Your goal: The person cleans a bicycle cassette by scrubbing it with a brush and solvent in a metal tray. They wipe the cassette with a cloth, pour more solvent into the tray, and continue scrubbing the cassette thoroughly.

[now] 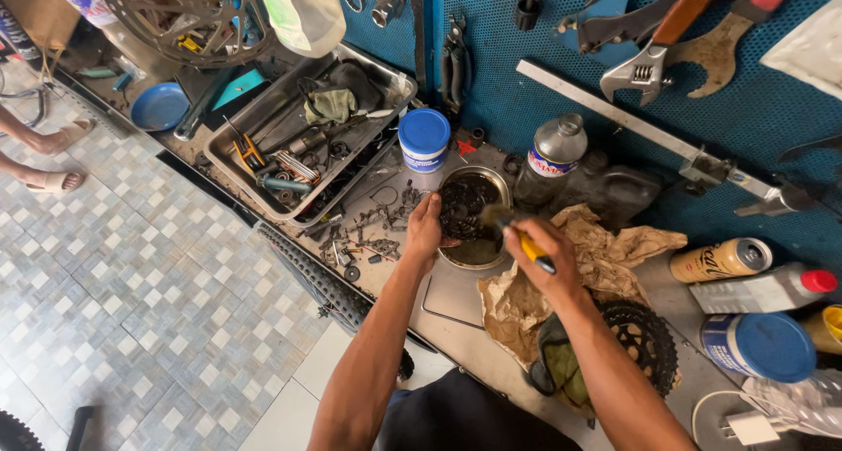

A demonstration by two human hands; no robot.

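My left hand (425, 230) grips a black, greasy cluster of bicycle sprockets (463, 205) and holds it over a round metal bowl (500, 183) with dark liquid in it. My right hand (544, 254) is closed on a brush with a yellow handle (531, 249); its bristles (493, 216) touch the sprockets. Both hands meet above the bowl on a cluttered workbench (456, 293).
A metal tray of tools (272, 109) lies at the left. A blue-lidded jar (424, 139) and a bottle (553, 157) stand behind the bowl. Crumpled brown paper (614, 245), another sprocket set (649, 341), cans and bottles lie right. Wrenches hang on the blue pegboard (526, 109). Someone's sandalled feet (54, 181) at far left.
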